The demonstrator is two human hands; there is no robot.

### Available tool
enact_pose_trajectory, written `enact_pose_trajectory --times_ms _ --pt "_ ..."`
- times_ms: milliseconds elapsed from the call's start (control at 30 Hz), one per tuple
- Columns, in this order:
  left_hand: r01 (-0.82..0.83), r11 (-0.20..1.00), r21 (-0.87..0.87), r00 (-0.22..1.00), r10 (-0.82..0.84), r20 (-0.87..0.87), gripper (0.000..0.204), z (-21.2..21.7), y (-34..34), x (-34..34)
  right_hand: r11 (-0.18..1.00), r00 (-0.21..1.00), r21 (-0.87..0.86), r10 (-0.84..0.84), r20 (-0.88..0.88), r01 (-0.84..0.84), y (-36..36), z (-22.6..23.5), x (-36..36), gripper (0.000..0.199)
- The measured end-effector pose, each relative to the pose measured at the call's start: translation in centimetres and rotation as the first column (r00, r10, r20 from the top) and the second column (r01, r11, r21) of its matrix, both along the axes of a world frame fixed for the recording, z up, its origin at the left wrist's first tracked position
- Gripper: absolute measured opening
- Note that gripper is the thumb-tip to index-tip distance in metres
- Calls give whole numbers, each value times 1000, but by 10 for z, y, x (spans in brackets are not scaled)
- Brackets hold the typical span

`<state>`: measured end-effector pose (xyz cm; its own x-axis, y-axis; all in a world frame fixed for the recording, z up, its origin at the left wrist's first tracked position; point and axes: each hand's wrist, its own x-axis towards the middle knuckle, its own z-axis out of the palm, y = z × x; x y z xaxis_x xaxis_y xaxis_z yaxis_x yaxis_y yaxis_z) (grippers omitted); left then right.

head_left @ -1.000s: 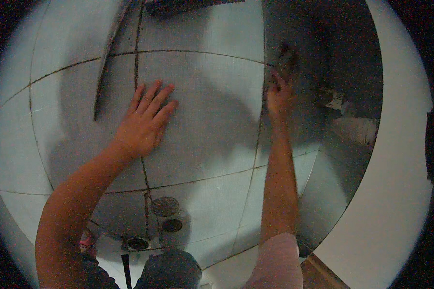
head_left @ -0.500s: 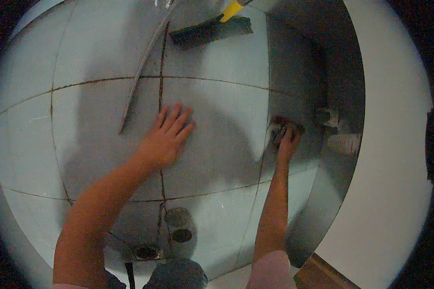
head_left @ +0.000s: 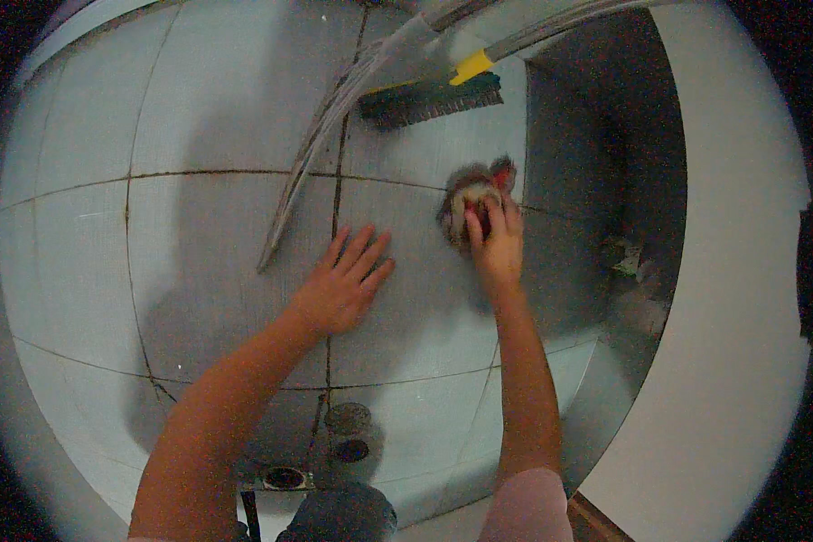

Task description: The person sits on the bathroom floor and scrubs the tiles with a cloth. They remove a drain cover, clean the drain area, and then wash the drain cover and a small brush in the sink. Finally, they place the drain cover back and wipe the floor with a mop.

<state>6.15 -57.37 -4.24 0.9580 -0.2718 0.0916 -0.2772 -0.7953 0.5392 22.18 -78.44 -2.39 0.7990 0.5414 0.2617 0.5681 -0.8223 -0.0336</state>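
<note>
My left hand [head_left: 345, 285] lies flat on the tiled floor [head_left: 235, 226], fingers spread and holding nothing. In my right hand [head_left: 497, 244] is a small, rounded, pale-and-dark thing with a red part [head_left: 472, 194], blurred at its edges; its exact kind does not show. My fingers grip it from above, down at the tiles. Beyond my hands lies a floor brush with a dark green head [head_left: 429, 99] and a yellow collar. A long greyish strip [head_left: 309, 149], smeared in the picture, reaches across the tiles toward my left hand.
Dark, dirty grout lines [head_left: 235, 171] cross the tiles. Near my knee are a square floor drain [head_left: 285, 479], a round grate [head_left: 348, 417] and a dark round spot [head_left: 350, 450]. Small pale items [head_left: 623, 257] stand in the shaded corner at right, beside a white curved surface [head_left: 732, 271].
My right hand has moved left and away from me with the pale-and-dark thing, from the shaded right side onto the lighter tiles. My left hand stays flat. The view has shifted slightly.
</note>
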Motion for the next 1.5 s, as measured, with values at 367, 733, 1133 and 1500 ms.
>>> enact_pose_trajectory --times_ms 367,733,1133,1500 --pt "48 998 -36 994 -51 -101 46 -8 5 -16 857 826 -153 -516 -226 493 -95 1 -101 51" --pt "-5 999 41 999 4 43 41 -25 11 -17 709 632 -233 -702 -329 666 -80 -18 -33 71" --pt "94 995 24 996 -94 -10 44 -27 18 -27 725 646 -141 -672 -364 675 -125 -49 50 61" --pt "172 983 56 981 -166 -99 46 -23 24 -24 829 805 66 -516 -293 556 -87 -69 206 55"
